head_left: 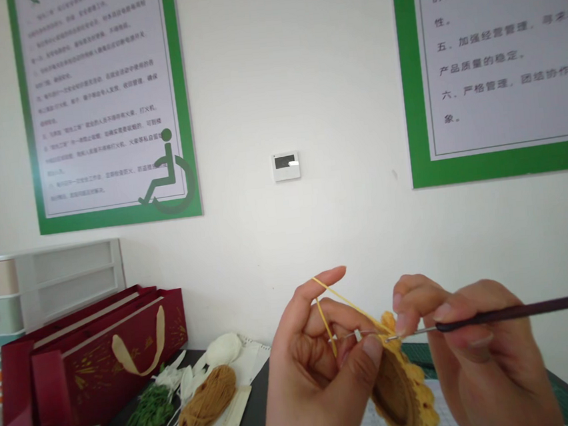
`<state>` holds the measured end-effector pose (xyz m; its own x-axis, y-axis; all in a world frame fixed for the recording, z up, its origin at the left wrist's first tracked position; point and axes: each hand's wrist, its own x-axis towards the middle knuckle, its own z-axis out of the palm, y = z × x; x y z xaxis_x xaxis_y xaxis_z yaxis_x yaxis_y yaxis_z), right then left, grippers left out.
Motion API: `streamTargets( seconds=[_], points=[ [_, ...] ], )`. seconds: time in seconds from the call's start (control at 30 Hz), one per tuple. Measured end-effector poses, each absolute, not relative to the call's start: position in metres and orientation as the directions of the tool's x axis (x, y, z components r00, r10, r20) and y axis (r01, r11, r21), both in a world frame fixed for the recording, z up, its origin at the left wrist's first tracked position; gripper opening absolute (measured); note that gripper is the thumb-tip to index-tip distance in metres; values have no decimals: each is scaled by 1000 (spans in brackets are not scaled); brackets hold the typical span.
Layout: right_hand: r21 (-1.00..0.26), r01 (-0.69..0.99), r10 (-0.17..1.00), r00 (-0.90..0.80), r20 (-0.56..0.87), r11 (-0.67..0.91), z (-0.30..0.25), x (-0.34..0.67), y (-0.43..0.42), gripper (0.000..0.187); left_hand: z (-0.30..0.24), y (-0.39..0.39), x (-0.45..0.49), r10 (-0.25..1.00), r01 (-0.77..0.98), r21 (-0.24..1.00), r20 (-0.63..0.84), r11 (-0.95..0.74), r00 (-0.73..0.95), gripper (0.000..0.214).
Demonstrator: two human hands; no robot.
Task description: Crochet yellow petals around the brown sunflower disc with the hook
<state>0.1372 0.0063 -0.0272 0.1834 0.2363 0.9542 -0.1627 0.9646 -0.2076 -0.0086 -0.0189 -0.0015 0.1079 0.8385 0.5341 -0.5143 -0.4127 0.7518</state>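
Observation:
My left hand (316,364) pinches a round yellow and brown crochet piece (404,392) between thumb and fingers. Its forefinger sticks up with yellow yarn (346,304) looped over it. My right hand (471,352) grips a dark-handled crochet hook (505,314) that lies level, its metal tip at the edge of the piece beside my left thumb. Both hands are raised in front of a white wall, close together.
On the dark table at the left stand red gift bags (85,363) with white plastic drawers (25,291) behind. Skeins of brown yarn (209,398), green yarn (149,408) and white yarn (223,349) lie nearby, beside a ruler (231,425). Green-framed posters hang on the wall.

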Motion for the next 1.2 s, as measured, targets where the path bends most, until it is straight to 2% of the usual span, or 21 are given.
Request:
streamTargets(
  seconds=[0.27,0.57,0.73,0.93,1.03,1.2],
  points=[
    [-178,-99,196,222,955,979,-25,136,4,7,-1,-15,-10,842,-482,777,523,-406,133,58],
    [-215,-109,238,283,929,970,-26,129,1,7,2,-16,-12,842,-515,768,518,-380,150,53],
    [-243,-188,293,318,902,952,-29,125,3,7,3,-17,-11,852,-525,764,507,-374,131,54],
    [-285,-276,350,225,910,918,-30,129,6,10,2,-16,-10,870,-568,755,475,-327,130,52],
    [-258,-224,307,224,925,940,-29,131,6,8,2,-16,-10,863,-563,751,489,-344,125,51],
    [-174,-44,179,190,965,984,-26,136,2,7,5,-18,-10,847,-529,751,521,-395,107,50]
  ],
)
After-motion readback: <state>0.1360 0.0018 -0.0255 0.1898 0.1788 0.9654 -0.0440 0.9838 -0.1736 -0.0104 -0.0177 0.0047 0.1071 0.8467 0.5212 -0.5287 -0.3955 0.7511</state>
